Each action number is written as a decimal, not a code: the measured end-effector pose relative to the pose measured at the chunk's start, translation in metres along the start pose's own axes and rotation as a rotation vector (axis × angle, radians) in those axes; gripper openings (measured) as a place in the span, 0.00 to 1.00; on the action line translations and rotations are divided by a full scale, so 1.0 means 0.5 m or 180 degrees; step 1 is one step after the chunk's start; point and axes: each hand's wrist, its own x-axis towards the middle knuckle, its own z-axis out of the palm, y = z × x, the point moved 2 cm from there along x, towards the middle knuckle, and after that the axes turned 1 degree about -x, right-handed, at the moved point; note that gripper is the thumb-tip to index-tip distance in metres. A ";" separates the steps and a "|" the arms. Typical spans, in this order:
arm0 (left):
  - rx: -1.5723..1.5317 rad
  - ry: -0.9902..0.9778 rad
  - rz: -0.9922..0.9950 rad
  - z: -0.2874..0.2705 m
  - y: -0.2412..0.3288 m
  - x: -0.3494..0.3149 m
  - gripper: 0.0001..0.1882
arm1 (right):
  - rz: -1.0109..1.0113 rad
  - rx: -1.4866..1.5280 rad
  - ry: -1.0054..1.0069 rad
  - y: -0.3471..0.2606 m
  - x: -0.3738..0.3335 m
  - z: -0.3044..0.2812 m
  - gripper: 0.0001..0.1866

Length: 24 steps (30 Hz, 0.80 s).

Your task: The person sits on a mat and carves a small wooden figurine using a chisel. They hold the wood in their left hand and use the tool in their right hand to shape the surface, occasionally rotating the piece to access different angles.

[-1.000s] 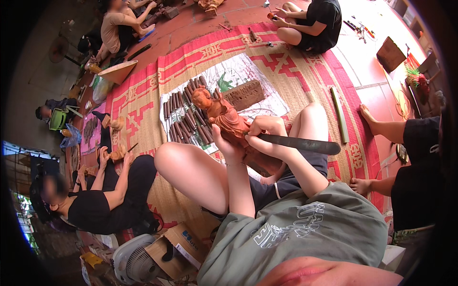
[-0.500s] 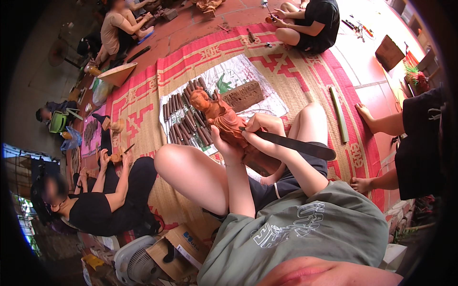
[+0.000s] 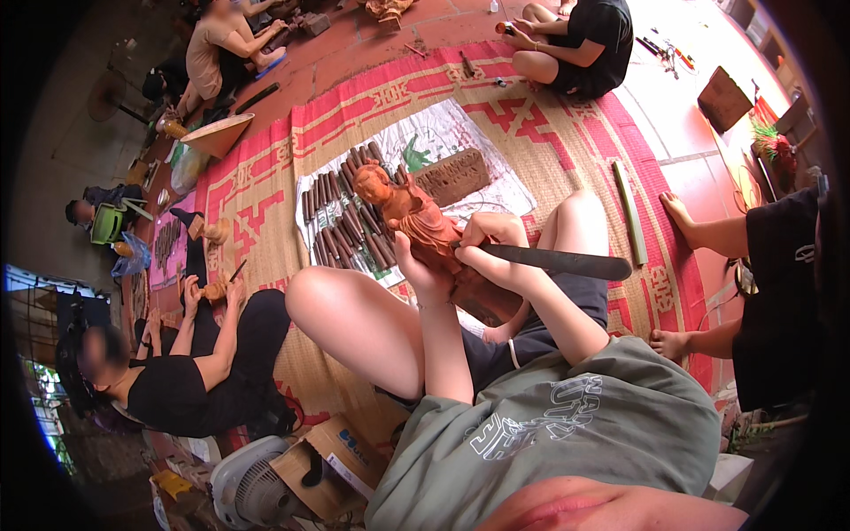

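A reddish-brown carved wooden statue (image 3: pixel 414 212) leans between my bent legs, its head tilted toward the upper left. My left hand (image 3: pixel 427 273) is closed around the statue's lower near side, the thumb showing and the other fingers partly hidden. In my right hand (image 3: pixel 496 246) is a long, flat, dark carving tool (image 3: pixel 567 261). Its near end meets the carved folds at the statue's middle, while its rounded end sticks out to the right. My right fingers are bent round the tool close to the wood.
Several dark-handled tools (image 3: pixel 341 212) lie in rows on a white cloth (image 3: pixel 478 131), beside a brown block (image 3: pixel 453 177). A green strip (image 3: pixel 629 212) lies on the patterned mat (image 3: pixel 266 195). People sit left and ahead; another's bare feet are at right. A fan (image 3: pixel 257 487) and cardboard box (image 3: pixel 332 465) stand behind left.
The tool's rounded end has moved slightly right and up as my right hand shifts a little. My left hand stays on the statue. Ahead, the seated person's hand has lowered.
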 end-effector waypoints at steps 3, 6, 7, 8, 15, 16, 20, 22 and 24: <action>-0.0043 -0.0329 -0.0071 -0.027 -0.002 0.007 0.30 | 0.0168 0.0065 -0.0031 0.002 -0.007 0.001 0.08; -0.0172 -0.0131 -0.0093 -0.026 -0.006 0.008 0.30 | 0.0068 0.0448 0.0316 0.002 -0.002 0.007 0.08; -0.0198 0.0017 -0.0058 -0.011 -0.007 0.005 0.30 | 0.0043 0.0396 0.0371 0.007 0.002 0.009 0.08; -0.0224 0.0165 -0.0024 -0.004 -0.009 0.003 0.30 | 0.0019 0.0343 0.0427 0.012 0.005 0.011 0.08; -0.0032 -0.0223 -0.0141 -0.044 -0.011 0.014 0.31 | 0.0619 0.0326 -0.0112 0.012 -0.005 -0.016 0.07; 0.0003 -0.0366 -0.0149 -0.038 -0.005 0.012 0.31 | 0.0578 0.0696 0.0046 0.011 -0.002 -0.015 0.07; -0.0027 -0.0342 -0.0197 -0.037 -0.014 0.011 0.30 | 0.0443 0.0798 0.0248 0.011 0.006 -0.007 0.09; -0.0021 -0.0296 -0.0202 -0.037 -0.015 0.010 0.31 | 0.0358 0.0449 0.0106 0.026 0.008 -0.003 0.11; 0.0001 -0.0154 -0.0127 -0.047 -0.015 0.014 0.31 | 0.0431 0.0341 -0.0085 0.034 0.001 -0.010 0.11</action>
